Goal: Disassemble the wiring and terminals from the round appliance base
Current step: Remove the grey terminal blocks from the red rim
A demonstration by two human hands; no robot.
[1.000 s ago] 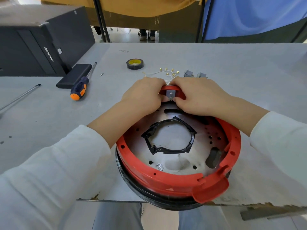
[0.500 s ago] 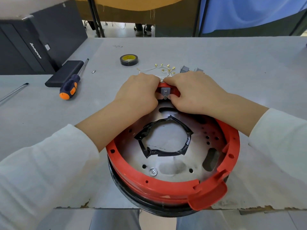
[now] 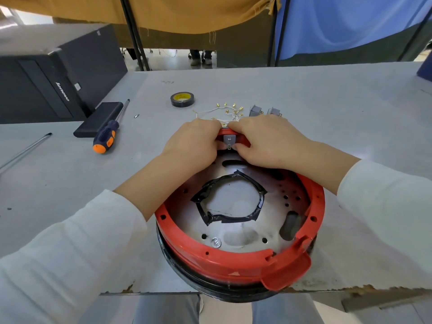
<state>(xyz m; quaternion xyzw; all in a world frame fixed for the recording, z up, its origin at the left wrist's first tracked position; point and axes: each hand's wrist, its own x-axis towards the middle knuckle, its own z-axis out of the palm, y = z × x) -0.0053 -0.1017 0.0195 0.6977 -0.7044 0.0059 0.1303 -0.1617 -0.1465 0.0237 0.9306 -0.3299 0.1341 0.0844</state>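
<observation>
The round appliance base (image 3: 236,258) has a red ring over a black rim and lies at the table's near edge, its metal plate showing a hole edged with black tape. A small grey terminal block (image 3: 228,141) is set in the far side of the red ring. My left hand (image 3: 191,142) and my right hand (image 3: 266,142) both curl over that far rim and pinch the block from either side. Behind my hands lie loose white wires with brass terminals (image 3: 225,112) and two grey switches (image 3: 255,111).
A roll of black tape (image 3: 182,99) lies beyond the wires. A screwdriver with a blue and orange handle (image 3: 105,139) rests beside a flat black box (image 3: 98,122) at the left. A black computer case (image 3: 53,78) stands at the far left, and a metal rod (image 3: 25,149) lies near it.
Both hands keep their pinch on the grey block at the far rim; the fingertips have shifted slightly lower on it. The camera view has shifted a little.
</observation>
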